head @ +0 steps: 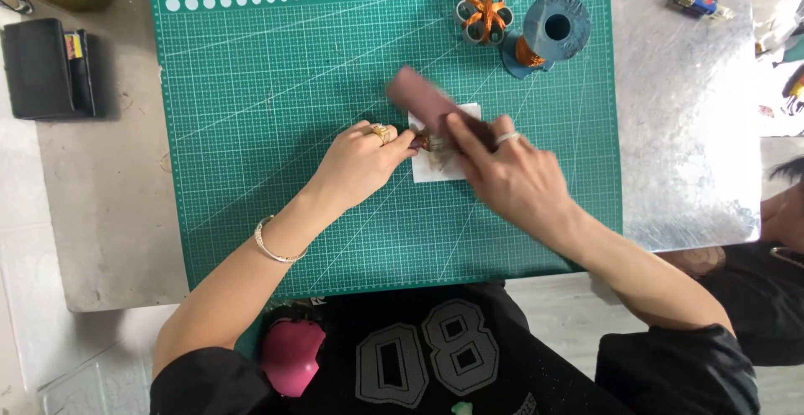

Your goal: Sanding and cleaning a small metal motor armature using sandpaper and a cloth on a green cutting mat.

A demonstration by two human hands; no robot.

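On the white paper square (444,164) at mat centre, the left hand (360,164) pinches a small brown workpiece (421,141) while the right hand (511,180), clamped on a blurred maroon rectangular block (427,101) pointing to ten o'clock, seemingly rubs it, so the next stroke needs steady pressure.

The person wears a black short-sleeved shirt (419,356) with large grey block numerals printed across the chest. Both forearms are bare below the sleeves. On the left wrist sits a thin silver bangle (272,247). The left hand (360,164) carries a chunky gold-coloured ring (381,133) on one finger, and the right hand (511,176) has a plain silver band (507,138). A black sleeve edge (678,365) covers the right upper arm.
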